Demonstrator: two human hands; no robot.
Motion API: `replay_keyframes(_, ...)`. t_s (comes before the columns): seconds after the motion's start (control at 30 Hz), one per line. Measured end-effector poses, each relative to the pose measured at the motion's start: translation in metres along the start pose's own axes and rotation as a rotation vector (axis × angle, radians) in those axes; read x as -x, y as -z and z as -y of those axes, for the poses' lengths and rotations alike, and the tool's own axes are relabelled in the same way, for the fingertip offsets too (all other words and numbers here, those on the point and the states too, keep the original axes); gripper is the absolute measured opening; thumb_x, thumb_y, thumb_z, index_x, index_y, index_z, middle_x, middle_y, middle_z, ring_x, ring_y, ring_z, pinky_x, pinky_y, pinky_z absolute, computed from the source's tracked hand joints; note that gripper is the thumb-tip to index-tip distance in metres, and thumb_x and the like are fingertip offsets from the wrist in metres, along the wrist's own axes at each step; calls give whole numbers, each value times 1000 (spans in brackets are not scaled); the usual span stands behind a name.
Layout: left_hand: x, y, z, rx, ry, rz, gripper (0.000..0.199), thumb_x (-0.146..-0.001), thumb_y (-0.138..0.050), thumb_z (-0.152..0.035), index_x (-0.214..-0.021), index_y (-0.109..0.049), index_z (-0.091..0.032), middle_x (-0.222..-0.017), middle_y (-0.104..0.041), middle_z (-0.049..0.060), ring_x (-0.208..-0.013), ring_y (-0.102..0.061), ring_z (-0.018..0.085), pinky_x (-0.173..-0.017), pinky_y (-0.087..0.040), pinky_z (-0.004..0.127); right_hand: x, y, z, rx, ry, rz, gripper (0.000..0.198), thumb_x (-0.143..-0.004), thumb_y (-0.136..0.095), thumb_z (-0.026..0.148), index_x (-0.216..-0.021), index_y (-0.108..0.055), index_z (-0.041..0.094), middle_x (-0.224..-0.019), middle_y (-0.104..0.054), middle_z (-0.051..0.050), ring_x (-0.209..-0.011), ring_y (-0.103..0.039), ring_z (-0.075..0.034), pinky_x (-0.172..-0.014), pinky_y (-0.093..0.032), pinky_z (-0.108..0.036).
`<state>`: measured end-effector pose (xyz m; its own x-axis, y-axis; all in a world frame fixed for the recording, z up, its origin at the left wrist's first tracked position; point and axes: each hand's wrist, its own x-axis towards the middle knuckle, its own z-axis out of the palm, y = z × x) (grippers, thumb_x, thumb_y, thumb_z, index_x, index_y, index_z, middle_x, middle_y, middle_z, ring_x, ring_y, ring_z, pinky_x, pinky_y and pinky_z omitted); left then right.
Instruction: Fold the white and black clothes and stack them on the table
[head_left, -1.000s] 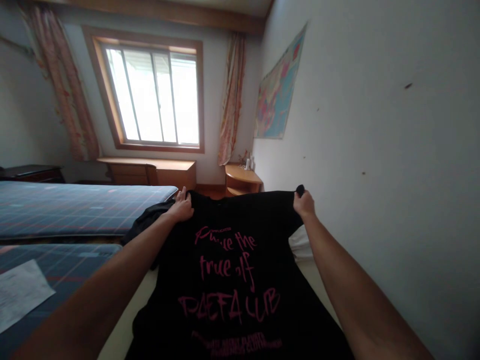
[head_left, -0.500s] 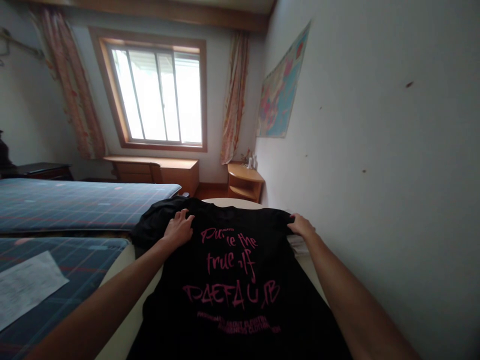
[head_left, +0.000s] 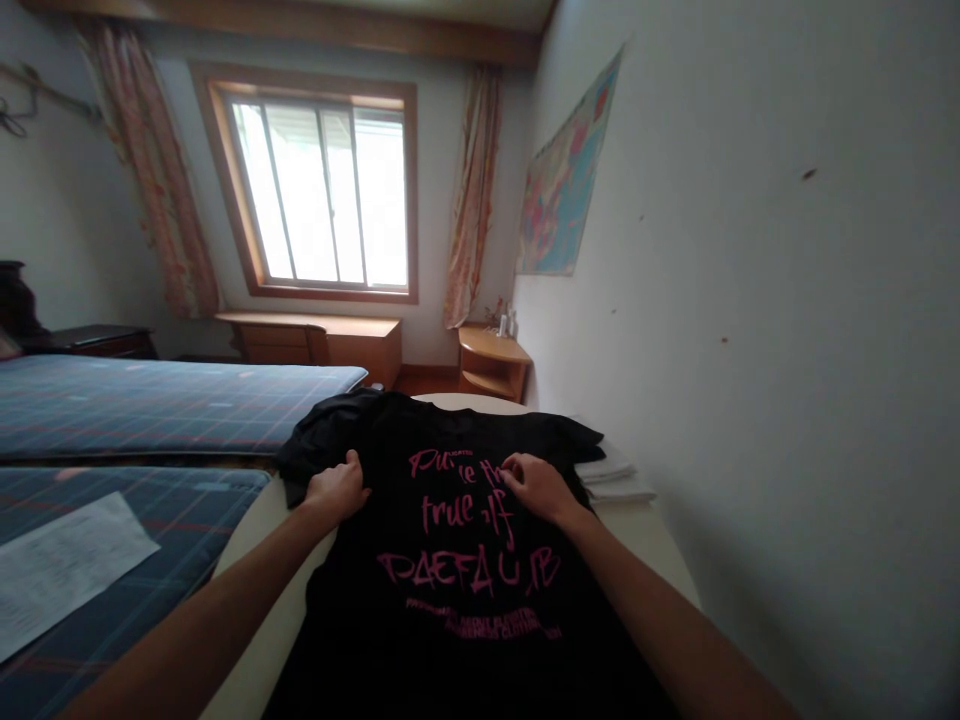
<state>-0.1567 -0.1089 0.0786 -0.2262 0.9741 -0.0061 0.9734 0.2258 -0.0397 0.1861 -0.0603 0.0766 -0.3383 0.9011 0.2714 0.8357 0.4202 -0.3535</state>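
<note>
A black T-shirt (head_left: 465, 540) with pink lettering lies spread out, its neck end away from me and its near part running out of view at the bottom. My left hand (head_left: 337, 492) is at the shirt's left side, just below the left sleeve, with its fingers curled in on the cloth. On the right of the chest print, my right hand (head_left: 541, 486) has thumb and fingers drawn together in a pinch at the fabric. The right sleeve lies loose beyond that hand. Under the shirt is a pale round table (head_left: 251, 535).
Folded white cloth (head_left: 619, 480) sits at the table's right side, close to the white wall (head_left: 787, 450). To the left are plaid mattresses (head_left: 172, 400), with a paper sheet (head_left: 82, 560) on the nearer one. A corner shelf (head_left: 495, 347) and a desk (head_left: 360, 345) stand beyond.
My right hand has let go of the right sleeve and moved left onto the chest print. My left hand has slid slightly left and down, its fingers now curled. The view has shifted a little.
</note>
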Motion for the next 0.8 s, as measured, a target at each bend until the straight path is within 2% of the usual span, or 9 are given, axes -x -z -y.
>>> replay_keyframes(0.1, 0, -5, 0, 56, -30, -25, 54, -86, -55, -26, -133, -37, -6, -108, -68, 23, -102, -68, 35, -80, -49, 40, 31, -18, 49, -92, 237, -2, 29, -91, -58, 46, -102, -69, 22, -106, -68, -6, -99, -62, -19, -92, -42, -32)
replay_keyframes(0.2, -6, -5, 2, 184, -50, -139, 46, -89, -51, -25, -131, -37, -12, -104, -70, 18, -96, -69, 32, -79, -50, 39, 63, -26, 91, -139, 433, 74, 37, -85, -65, 51, -111, -67, 24, -116, -66, -6, -113, -56, -23, -105, -35, -39)
replay_keyframes(0.3, -20, -1, 10, 414, -116, -345, 33, -91, -48, -26, -123, -48, -18, -106, -68, 13, -98, -68, 30, -85, -50, 40, 88, -28, 116, -168, 646, 212, 62, -80, -65, 63, -131, -57, 28, -135, -58, -6, -129, -45, -25, -113, -26, -43)
replay_keyframes(0.37, -33, 1, 14, 551, -188, -441, 26, -90, -47, -24, -113, -57, -18, -111, -66, 12, -107, -64, 29, -93, -48, 43, 97, -31, 120, -135, 718, 298, 67, -83, -60, 64, -140, -49, 30, -145, -49, -6, -136, -38, -27, -117, -19, -48)
replay_keyframes(0.47, -51, -1, 15, 639, -287, -436, 34, -87, -46, -21, -117, -61, -15, -122, -62, 12, -113, -60, 26, -102, -45, 41, 95, -40, 106, -31, 649, 353, 58, -91, -52, 60, -142, -47, 33, -151, -44, -6, -140, -32, -31, -116, -14, -58)
replay_keyframes(0.57, -59, -12, 7, 674, -383, -363, 54, -80, -54, -20, -134, -53, -11, -130, -58, 13, -107, -64, 23, -100, -49, 36, 84, -47, 86, 60, 471, 325, 54, -94, -49, 56, -142, -48, 31, -151, -43, -7, -141, -31, -34, -115, -18, -60)
replay_keyframes(0.63, -60, -22, 2, 689, -422, -323, 66, -75, -59, -20, -139, -48, -9, -134, -55, 15, -111, -63, 24, -101, -49, 35, 79, -45, 81, 97, 411, 285, 52, -93, -52, 53, -138, -52, 28, -150, -43, -9, -140, -32, -35, -114, -21, -58)
replay_keyframes(0.73, -61, -35, -3, 705, -420, -306, 76, -73, -62, -19, -145, -40, -9, -138, -51, 17, -125, -54, 27, -108, -43, 38, 84, -40, 96, 72, 463, 231, 41, -91, -57, 47, -124, -62, 24, -142, -52, -9, -132, -43, -30, -111, -30, -49)
replay_keyframes(0.8, -63, -41, -3, 714, -393, -304, 77, -75, -61, -19, -148, -38, -13, -136, -52, 16, -126, -54, 28, -110, -40, 41, 95, -41, 117, 8, 558, 237, 43, -89, -58, 55, -119, -64, 25, -129, -61, -7, -118, -53, -26, -105, -37, -45)
